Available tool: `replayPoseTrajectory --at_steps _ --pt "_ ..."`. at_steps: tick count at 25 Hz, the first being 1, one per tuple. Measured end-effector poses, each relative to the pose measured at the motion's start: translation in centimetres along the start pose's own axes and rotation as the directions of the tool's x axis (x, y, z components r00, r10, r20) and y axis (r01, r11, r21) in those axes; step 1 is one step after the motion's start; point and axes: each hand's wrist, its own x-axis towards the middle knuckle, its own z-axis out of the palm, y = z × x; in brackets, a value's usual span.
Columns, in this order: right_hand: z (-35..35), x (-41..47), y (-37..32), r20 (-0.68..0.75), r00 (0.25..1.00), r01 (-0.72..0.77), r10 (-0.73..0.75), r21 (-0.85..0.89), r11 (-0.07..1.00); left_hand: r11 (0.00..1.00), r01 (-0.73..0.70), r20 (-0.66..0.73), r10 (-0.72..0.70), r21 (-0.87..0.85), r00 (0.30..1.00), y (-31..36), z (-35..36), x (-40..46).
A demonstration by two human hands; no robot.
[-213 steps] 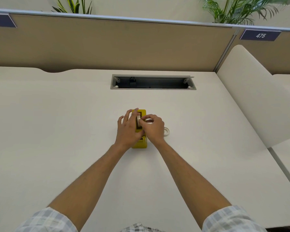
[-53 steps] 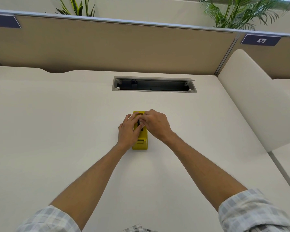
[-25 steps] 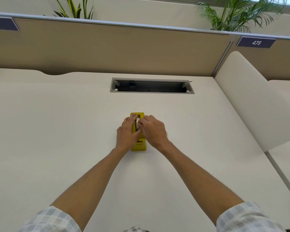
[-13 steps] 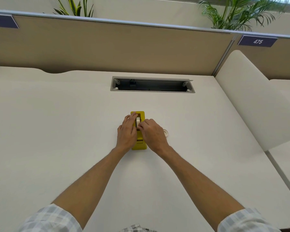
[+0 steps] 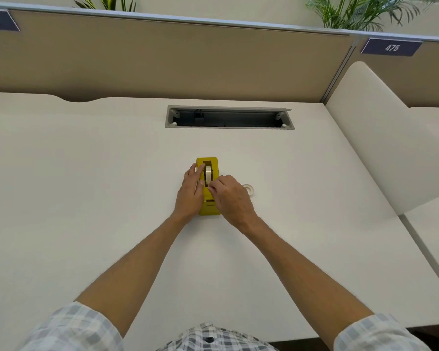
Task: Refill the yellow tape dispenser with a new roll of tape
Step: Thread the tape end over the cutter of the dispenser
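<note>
Blocky yellow tape dispenser (image 5: 208, 186) on smooth white desk (image 5: 86, 186), pale roll (image 5: 208, 174) seated in its slot. Left hand (image 5: 190, 193) flat against its side; right hand (image 5: 230, 196) pinching near the cutter. Spare ring (image 5: 249, 189) beside.

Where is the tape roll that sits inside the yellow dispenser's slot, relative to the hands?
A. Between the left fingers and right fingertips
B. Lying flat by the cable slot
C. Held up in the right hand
A: the tape roll stands on edge in the yellow dispenser, with the left hand beside it and the right hand just in front of it.
</note>
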Motion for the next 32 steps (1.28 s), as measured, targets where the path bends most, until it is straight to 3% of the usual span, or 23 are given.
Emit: replayPoseTrajectory --at_steps 7,12,32 --pt "-0.5 -1.0 -0.4 -0.06 0.994 0.08 -0.086 -0.104 0.991 0.999 -0.003 0.003 0.003 -0.04 1.0 -0.2 -0.3 -0.4" --pt "-0.4 -1.6 -0.3 -0.015 0.992 0.124 -0.129 -0.176 0.977 0.999 0.0 -0.014 0.0 -0.039 1.0 -0.1 -0.3 -0.5" --pt "0.4 -4.3 -0.3 -0.102 0.984 0.126 -0.147 -0.188 0.974 1.0 0.001 -0.015 -0.001 0.0 1.0 -0.5 0.0 -0.6"
